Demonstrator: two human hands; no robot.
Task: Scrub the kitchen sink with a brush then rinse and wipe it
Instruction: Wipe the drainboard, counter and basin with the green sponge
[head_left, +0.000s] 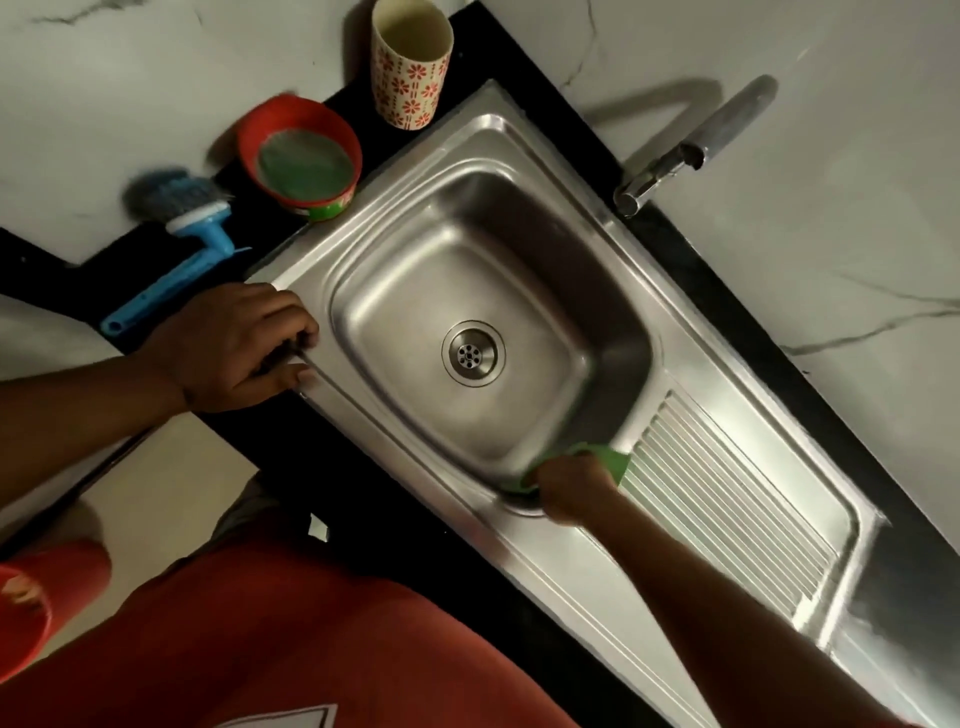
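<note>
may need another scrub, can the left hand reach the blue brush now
Probably yes: the left hand rests on the sink rim, the blue brush lies on the counter beside it, nothing between; the right hand holds a green cloth.

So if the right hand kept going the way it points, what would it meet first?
The right hand, gripping a green cloth, would likely meet the sink's basin floor near the drain; depth is unclear.
</note>
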